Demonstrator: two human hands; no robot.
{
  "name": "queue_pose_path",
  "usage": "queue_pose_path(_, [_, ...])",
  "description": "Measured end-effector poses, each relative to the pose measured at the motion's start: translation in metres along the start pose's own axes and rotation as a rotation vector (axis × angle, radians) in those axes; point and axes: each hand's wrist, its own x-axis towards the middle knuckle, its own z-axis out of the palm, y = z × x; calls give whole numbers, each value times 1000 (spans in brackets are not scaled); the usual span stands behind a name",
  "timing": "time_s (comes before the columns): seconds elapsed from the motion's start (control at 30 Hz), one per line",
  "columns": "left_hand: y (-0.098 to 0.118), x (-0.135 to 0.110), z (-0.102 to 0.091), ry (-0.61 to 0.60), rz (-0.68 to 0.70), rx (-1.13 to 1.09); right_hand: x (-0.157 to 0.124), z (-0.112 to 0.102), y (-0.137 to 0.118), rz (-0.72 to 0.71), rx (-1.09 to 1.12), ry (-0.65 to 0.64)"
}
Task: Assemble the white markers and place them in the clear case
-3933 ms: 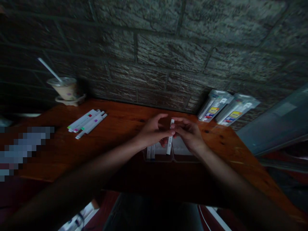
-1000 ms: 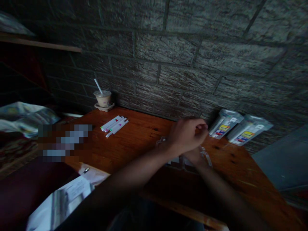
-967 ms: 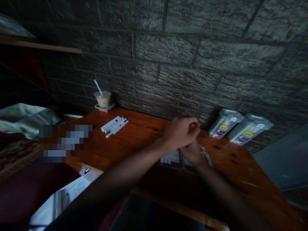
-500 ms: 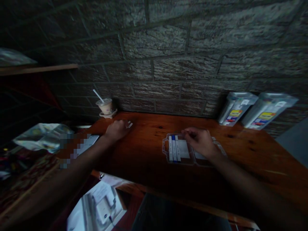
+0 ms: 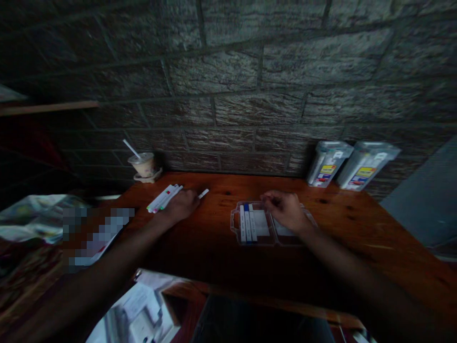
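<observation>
My left hand (image 5: 181,206) is closed round a white marker (image 5: 203,193) whose tip sticks out to the right, just beside a row of white markers (image 5: 163,198) lying on the wooden table (image 5: 214,238). An open clear plastic case (image 5: 250,224) lies in the middle of the table with three markers, blue-capped, in its left half. My right hand (image 5: 283,209) rests curled on the case's right half, at its upper edge; what its fingers hold is hidden.
A cup with a straw (image 5: 143,165) stands at the back left by the brick wall. Two packed marker boxes (image 5: 352,164) lean against the wall at the back right. Papers (image 5: 139,309) lie below the table's near edge, crumpled plastic (image 5: 32,219) at left.
My left hand left the case, reached to the loose markers at left and now holds one, drawn slightly rightward. My right hand stayed on the case. The camera shifted.
</observation>
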Motion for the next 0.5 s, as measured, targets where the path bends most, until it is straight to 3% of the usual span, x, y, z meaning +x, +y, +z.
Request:
queue_pose_path(0.27, [119, 28, 45, -81, 130, -635, -6, -6, -15, -5, 59, -8])
queue_pose_path(0.33, [143, 29, 56, -108, 76, -1188, -9, -3, -20, -6, 98, -29])
queue_pose_path(0.4, [158, 27, 65, -83, 33, -1485, -11, 1, -23, -13, 158, -61])
queue_pose_path(0.5, [163, 22, 72, -69, 15, -1623, -14, 5, -23, 13, 254, -32])
